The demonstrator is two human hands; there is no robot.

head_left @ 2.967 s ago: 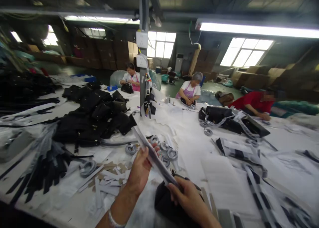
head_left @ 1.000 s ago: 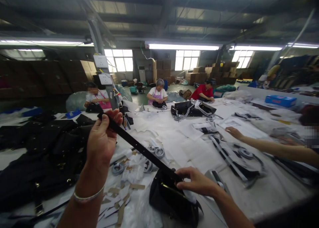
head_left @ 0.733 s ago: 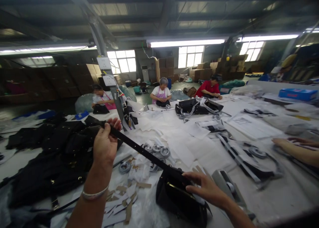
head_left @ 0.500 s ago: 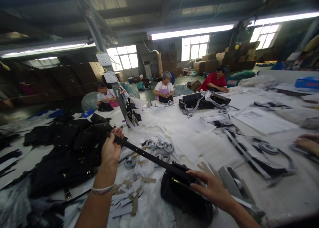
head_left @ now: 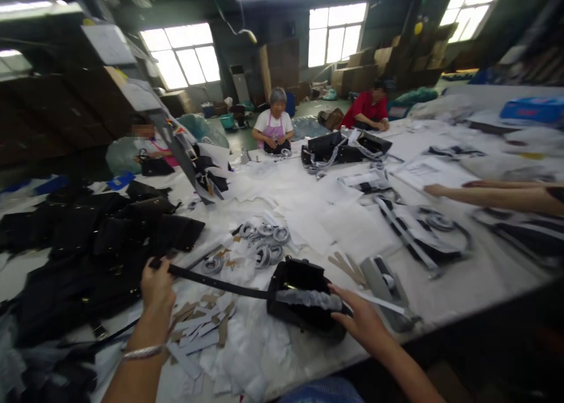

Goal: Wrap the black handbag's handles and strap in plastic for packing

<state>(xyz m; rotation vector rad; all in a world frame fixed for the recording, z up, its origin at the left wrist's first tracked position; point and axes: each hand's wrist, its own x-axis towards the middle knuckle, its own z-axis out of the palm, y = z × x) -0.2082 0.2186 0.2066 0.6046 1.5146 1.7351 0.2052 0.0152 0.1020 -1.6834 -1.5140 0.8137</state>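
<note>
My left hand (head_left: 159, 288), with a bracelet at the wrist, is closed round the end of a black strap (head_left: 215, 282). The strap has small holes and runs across to a black handbag (head_left: 282, 319), sagging slightly. The bag's mouth faces up, and crumpled translucent wrapping (head_left: 308, 299) shows inside it. My right hand (head_left: 359, 318) grips the bag's right rim between thumb and fingers; part of its grasp is hidden. Beneath the strap lie loose paper and brown card strips (head_left: 207, 323).
Black bags (head_left: 92, 232) are heaped at left. Wrapped grey rings (head_left: 264, 241) lie beyond my bag, a grey tape dispenser (head_left: 388, 291) to its right. A co-worker's arms (head_left: 497, 196) reach in from the right. Other people sit across the table; a post (head_left: 187, 156) stands at left.
My view has tipped downward. The strap's left end has dropped and it is slacker. The bag's mouth now shows the wrapping inside. A co-worker's arms reach further in at right.
</note>
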